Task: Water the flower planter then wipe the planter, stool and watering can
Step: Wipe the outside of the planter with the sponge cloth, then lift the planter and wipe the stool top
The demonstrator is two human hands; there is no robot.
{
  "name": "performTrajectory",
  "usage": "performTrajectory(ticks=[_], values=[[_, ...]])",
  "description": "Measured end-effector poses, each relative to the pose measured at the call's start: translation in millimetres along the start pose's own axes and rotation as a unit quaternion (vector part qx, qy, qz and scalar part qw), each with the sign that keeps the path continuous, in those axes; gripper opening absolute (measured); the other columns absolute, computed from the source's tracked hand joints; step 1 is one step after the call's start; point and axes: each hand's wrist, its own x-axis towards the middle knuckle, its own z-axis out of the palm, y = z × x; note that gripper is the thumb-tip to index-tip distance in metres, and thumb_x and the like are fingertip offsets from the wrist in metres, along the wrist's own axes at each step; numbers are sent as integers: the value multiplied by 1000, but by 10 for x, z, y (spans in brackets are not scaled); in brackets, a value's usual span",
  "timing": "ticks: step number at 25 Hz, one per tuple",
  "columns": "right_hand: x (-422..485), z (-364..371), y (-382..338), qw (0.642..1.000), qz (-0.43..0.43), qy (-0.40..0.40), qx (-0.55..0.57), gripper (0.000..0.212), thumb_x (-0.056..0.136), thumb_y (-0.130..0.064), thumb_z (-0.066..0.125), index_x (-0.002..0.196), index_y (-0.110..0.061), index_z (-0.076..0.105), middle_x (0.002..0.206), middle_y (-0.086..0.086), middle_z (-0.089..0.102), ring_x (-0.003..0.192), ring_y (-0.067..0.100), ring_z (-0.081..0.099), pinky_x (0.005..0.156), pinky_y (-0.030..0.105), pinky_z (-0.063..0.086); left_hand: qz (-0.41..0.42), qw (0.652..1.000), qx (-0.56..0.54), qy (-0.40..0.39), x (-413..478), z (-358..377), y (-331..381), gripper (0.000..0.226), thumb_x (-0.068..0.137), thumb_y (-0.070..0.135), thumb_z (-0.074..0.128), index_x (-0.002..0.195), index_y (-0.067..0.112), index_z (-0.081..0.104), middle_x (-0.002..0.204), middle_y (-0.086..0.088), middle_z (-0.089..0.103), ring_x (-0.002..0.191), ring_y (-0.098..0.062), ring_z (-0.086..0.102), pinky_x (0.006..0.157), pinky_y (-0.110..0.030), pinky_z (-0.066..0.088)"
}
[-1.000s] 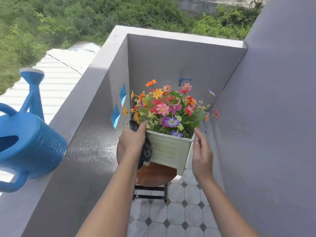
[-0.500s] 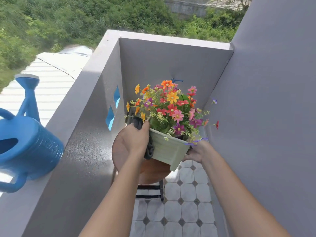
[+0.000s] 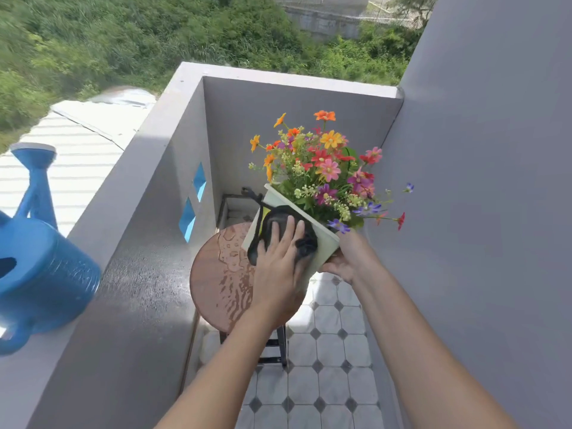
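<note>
- The planter [image 3: 325, 248] is off the stool [image 3: 223, 274], held in the air just above its seat's 2 o'clock edge and tipped so the flowers [image 3: 328, 168] lean toward 1 o'clock.
- The right hand [image 3: 349, 258] clamps the planter's lower corner at its 4 o'clock side and looks to carry all the weight.
- The left hand [image 3: 278, 258] lies flat, fingers straight, pressing a dark cloth [image 3: 272, 219] against the planter's near face. It grips nothing.
- The planter looks like a stiff, thin-walled box. Freshly watered, it is probably heavier than it looks, and slick where wet.
- A one-corner hold looks marginal. A hold under the base or across the rim would be safer, because the wiping push goes straight against that corner.
- The flower stems look springy and easily bent, so they are best kept off the wall at 3 o'clock.
- Water is pooled on the stool seat, so the planter's base may slide when it is set back down.
- The blue watering can [image 3: 40, 274] stands on the parapet ledge [image 3: 148, 144] at 9 o'clock, well apart from both hands.
</note>
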Motion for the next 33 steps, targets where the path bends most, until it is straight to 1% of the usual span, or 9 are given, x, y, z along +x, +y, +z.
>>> performTrajectory(ticks=[2, 6, 11, 16, 19, 24, 29, 31, 33], values=[[-75, -113, -105, 1000, -16, -10, 4, 24, 93, -16, 38, 95, -11, 62, 83, 14, 63, 71, 28, 60, 51, 39, 57, 21, 996, 62, 65, 128, 57, 49, 51, 93, 33, 36, 144, 25, 28, 149, 4, 30, 141, -24, 22, 102, -68, 22], [-190, 8, -140, 999, -20, -7, 32, 21, 95, -11, 36, 90, -11, 56, 73, 8, 57, 67, 24, 56, 37, 32, 54, -231, 956, -74, 163, 568, -165, 126, 48, 97, 39, 33, 144, 28, 33, 154, 2, 29, 145, -22, 17, 108, -65, 20], [-201, 84, -184, 998, -40, -3, 41, 24, 95, -15, 37, 103, -10, 60, 93, 15, 62, 85, 31, 59, 67, 48, 56, 31, 988, 18, 148, 258, 43, 217, 50, 91, 22, 40, 140, 19, 33, 148, -10, 37, 138, -36, 29, 102, -61, 35], [-275, 37, -196, 997, -46, 19, 54, 21, 94, -10, 39, 82, -12, 56, 91, 14, 59, 84, 30, 58, 80, 55, 54, -39, 974, 23, 220, 688, -158, -24, 40, 94, 23, 43, 133, 11, 48, 135, -12, 55, 122, -34, 52, 93, -46, 48], [-305, -77, -255, 994, -44, 46, 90, 27, 93, -4, 37, 75, -12, 55, 83, 12, 60, 82, 30, 59, 85, 56, 51, -100, 980, 59, 159, 849, -177, -143, 40, 97, 34, 37, 103, 0, 59, 97, -16, 66, 86, -39, 60, 67, -46, 50], [-258, -329, -380, 990, -54, 78, 105, 29, 93, 1, 36, 72, -11, 52, 75, 11, 56, 81, 27, 56, 84, 53, 49, -202, 977, 50, 40, 558, -38, -432, 34, 95, 38, 48, 100, 5, 54, 91, -13, 62, 85, -33, 57, 69, -37, 39], [-42, -488, -394, 988, -53, 115, 84, 26, 91, 4, 39, 72, -9, 50, 85, 14, 56, 88, 29, 56, 82, 51, 52, -185, 957, 158, -155, 127, 305, -587, 36, 80, 7, 58, 112, 10, 43, 122, -12, 42, 105, -36, 53, 73, -43, 43], [75, -517, -364, 986, -50, 135, 77, 26, 91, 4, 40, 72, -11, 50, 90, 14, 57, 90, 29, 57, 81, 49, 53, -135, 911, 284, -267, -125, 464, -649, 39, 89, 5, 48, 127, 9, 41, 140, -12, 33, 138, -34, 27, 99, -59, 32], [143, -518, -334, 986, -47, 143, 71, 27, 91, 2, 41, 70, -11, 50, 86, 12, 57, 92, 29, 56, 81, 48, 53, -102, 860, 338, -369, -416, 596, -694, 54, 95, 6, 39, 146, 2, 19, 155, -15, 17, 146, -33, 3, 111, -58, 17]])
